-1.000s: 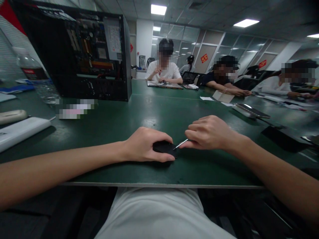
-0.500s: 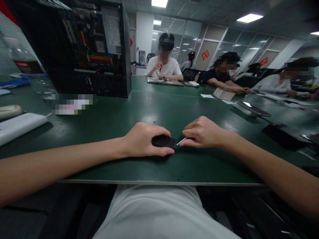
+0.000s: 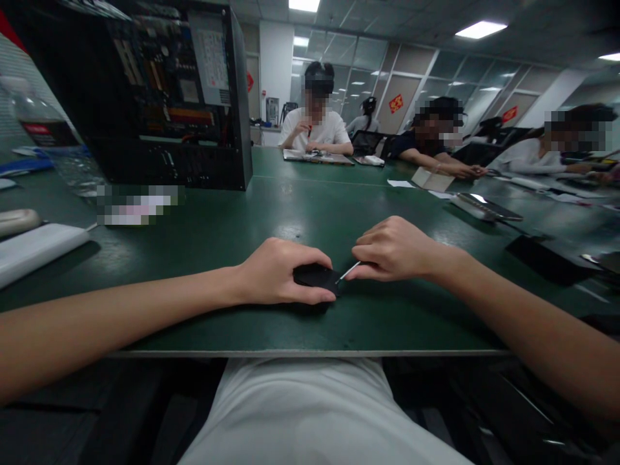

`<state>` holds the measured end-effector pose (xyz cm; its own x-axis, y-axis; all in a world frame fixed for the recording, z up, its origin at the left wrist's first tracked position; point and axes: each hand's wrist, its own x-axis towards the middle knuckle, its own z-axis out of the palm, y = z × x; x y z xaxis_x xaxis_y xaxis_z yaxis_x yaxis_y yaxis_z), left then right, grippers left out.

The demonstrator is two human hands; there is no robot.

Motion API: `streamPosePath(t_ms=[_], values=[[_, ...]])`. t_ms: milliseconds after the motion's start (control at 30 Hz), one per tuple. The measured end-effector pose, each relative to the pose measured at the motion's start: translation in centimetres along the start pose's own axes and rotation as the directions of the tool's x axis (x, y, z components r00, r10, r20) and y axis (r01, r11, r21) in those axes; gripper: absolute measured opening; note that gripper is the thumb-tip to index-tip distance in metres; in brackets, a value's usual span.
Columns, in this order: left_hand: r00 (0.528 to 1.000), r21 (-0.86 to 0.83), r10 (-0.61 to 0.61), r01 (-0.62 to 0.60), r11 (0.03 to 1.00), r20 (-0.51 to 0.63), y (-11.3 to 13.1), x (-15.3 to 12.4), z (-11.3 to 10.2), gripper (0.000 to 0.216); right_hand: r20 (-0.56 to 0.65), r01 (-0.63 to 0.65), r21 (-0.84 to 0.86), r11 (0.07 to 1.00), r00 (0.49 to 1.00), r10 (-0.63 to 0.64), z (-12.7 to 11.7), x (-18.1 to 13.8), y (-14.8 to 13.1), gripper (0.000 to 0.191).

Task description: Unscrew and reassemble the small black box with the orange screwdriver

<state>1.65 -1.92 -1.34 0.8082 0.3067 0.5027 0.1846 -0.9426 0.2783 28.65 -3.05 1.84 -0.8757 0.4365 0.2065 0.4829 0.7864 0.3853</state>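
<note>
Several things crowded the edges of the green table [image 3: 271, 210]. At far left rose a black computer case [image 3: 239, 116] with one side open, cutting off the view behind it; a clear bottle [image 3: 53, 139] with a dark label stood at its left. Nearer on the left lay a long white box [image 3: 43, 252], and between it and the case a small item [image 3: 140, 205] was blurred into squares. On the right sat a black box [image 3: 549, 258], with a silvery flat object [image 3: 479, 205] farther off and a beige carton [image 3: 433, 179] and white sheet [image 3: 401, 184] beyond. One person in a white top [image 3: 317, 132] sat across the table; other people [image 3: 411, 145] leaned in at far right. The black piece [image 3: 314, 276] rested toward the table's near edge, about midway across, its long axis running left to right, its free end pointing right. A thin metal shaft [image 3: 349, 270] slanted from far right to near left, its tip at that end, though contact could not be made out. The left hand [image 3: 271, 272] lay low, clamped on the piece, thumb along the near side, forefinger along the far side. The right hand [image 3: 392, 248] bent inward, fingers curled tight round the shaft.
</note>
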Motion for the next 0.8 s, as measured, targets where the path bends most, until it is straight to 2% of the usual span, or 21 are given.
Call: streamPosePath(t_ms=[167,400,567,700,800], values=[[1.000,0.027,-0.010,0.010,1.000,-0.001,0.1,-0.1,-0.1,0.045,-0.045,0.070,-0.032,0.997,0.996,-0.072,-0.2,-0.2,-0.1,0.065],[0.998,0.003,-0.070,0.070,0.998,-0.005,0.3,-0.1,-0.1,0.043,-0.007,0.004,-0.049,0.999,1.000,-0.005,0.1,0.4,-1.4,0.065],[0.999,0.006,-0.051,0.052,0.999,-0.018,0.4,-0.1,0.0,0.043,0.026,0.014,0.082,0.996,1.000,-0.016,0.9,0.7,-1.7,0.061],[0.997,0.006,-0.069,0.069,0.998,-0.033,0.5,-0.2,0.1,0.037,0.069,0.019,0.231,0.973,0.997,-0.035,0.9,0.8,-2.1,0.047],[0.998,0.013,-0.062,0.062,0.998,-0.025,0.5,-0.3,-0.1,0.035,0.021,0.058,0.261,0.964,0.998,-0.065,0.6,0.7,-2.0,0.035]])
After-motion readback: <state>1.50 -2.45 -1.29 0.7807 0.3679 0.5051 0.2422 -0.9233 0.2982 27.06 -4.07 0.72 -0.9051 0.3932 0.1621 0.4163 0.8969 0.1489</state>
